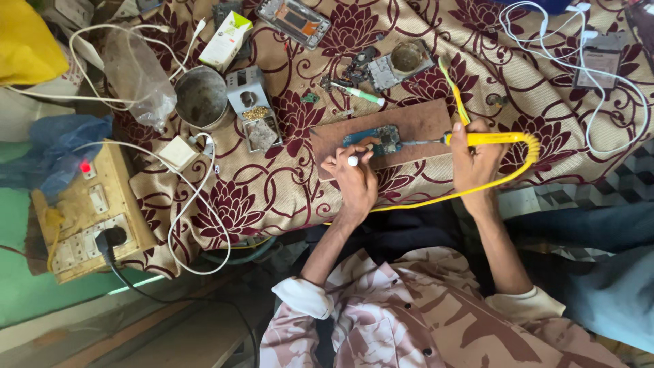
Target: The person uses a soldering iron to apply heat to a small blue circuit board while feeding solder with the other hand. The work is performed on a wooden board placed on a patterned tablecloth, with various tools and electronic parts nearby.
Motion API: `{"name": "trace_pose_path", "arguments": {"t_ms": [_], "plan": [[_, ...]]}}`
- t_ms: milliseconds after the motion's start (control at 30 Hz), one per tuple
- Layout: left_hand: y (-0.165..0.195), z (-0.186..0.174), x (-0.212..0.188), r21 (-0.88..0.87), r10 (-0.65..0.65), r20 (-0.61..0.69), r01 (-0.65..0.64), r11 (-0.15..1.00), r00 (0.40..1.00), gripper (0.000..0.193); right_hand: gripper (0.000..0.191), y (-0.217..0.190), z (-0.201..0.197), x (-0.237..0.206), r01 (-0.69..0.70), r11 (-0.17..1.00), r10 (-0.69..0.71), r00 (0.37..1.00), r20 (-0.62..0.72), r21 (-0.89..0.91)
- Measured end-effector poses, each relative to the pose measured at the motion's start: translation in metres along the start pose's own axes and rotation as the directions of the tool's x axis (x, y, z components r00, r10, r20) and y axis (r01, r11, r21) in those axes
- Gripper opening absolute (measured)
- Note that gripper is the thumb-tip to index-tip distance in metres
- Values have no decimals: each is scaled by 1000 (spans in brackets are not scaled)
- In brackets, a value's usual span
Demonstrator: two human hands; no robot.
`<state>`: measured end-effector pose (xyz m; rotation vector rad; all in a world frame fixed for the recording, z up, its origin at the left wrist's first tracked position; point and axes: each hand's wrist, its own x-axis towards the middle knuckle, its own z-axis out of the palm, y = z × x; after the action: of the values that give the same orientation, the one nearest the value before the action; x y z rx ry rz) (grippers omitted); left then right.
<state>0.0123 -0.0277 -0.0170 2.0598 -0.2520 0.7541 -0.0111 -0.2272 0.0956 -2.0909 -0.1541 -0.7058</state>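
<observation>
I am looking down at a desk covered with a beige cloth (286, 197) patterned in dark red flowers, and my right hand (477, 160) is gripping a yellow-handled soldering iron (487, 139), its fingers clamped around the handle while the metal tip is pointing left onto a small blue-green circuit board (373, 138). That board is lying on a brown wooden board (422, 121) in the middle of the desk, just far of both hands. My left hand (354, 178) is resting at the near edge of the wooden board, its fingers pinched together on a thin white-tipped piece; I cannot tell what that piece is. The iron's yellow cord (436, 199) is looping from the handle's right end back along the near side of the cloth. Further off, a green-and-white pen-like tool (361, 94) is lying beside loose phone parts, and a stripped phone frame (294, 20) is sitting at the far edge. To the left, a round metal bowl (201, 97) is standing next to a clear plastic bag (136, 75), with a small grey tray of bits (255, 116) just right of it. At the far left, a worn yellowish power strip (92, 215) is showing a red light, with a black plug in it.
</observation>
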Motion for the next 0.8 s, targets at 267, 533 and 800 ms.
{"name": "trace_pose_path", "arguments": {"t_ms": [267,533,800], "plan": [[4,-2,5,6,57,-42,-57,998,997,33,27,3,8,-23,-187,957,193,981,-5,222],[11,-8,12,0,56,-6,-56,998,998,28,22,39,17,-34,-100,866,178,977,-117,490],[12,-5,10,12,29,-71,-28,1000,997,22,22,58,19,-18,-83,809,192,973,-128,583]]}}
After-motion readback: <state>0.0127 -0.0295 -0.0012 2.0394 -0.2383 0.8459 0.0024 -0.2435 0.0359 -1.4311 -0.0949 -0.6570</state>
